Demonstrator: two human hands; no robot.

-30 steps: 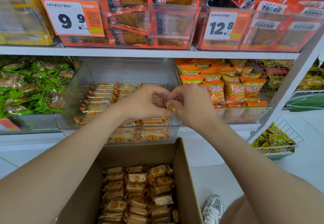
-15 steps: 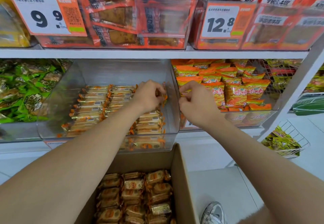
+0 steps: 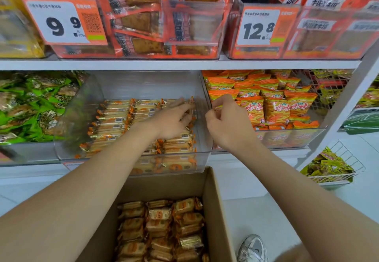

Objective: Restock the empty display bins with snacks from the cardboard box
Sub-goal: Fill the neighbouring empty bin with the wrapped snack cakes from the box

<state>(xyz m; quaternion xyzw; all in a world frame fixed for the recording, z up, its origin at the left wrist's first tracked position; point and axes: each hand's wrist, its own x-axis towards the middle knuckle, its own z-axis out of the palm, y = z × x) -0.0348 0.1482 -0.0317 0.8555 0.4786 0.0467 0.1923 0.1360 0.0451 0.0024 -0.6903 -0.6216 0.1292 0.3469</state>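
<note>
A clear display bin [image 3: 82, 105] on the lower shelf holds rows of small orange-and-gold snack packets [image 3: 114, 118]. My left hand [image 3: 174, 120] reaches into the bin with its fingers stretched out. The fingertips rest on a packet [image 3: 191, 102] at the back right of the rows. My right hand [image 3: 225, 120] hovers at the bin's right wall with its fingers curled, and I see nothing in it. Below my arms stands the open cardboard box [image 3: 213, 200] with several of the same packets [image 3: 160, 226] inside.
Green snack bags [image 3: 34, 105] fill the bin on the left, orange bags [image 3: 272, 105] the one on the right. The upper shelf [image 3: 184, 63] carries full bins with price tags 9.9 and 12.8. A wire basket [image 3: 338, 171] hangs low right. My shoe [image 3: 253, 249] is beside the box.
My hands have parted. The left one stretched its fingers deeper into the bin over the packets, and the right one drew away to the bin's right wall.
</note>
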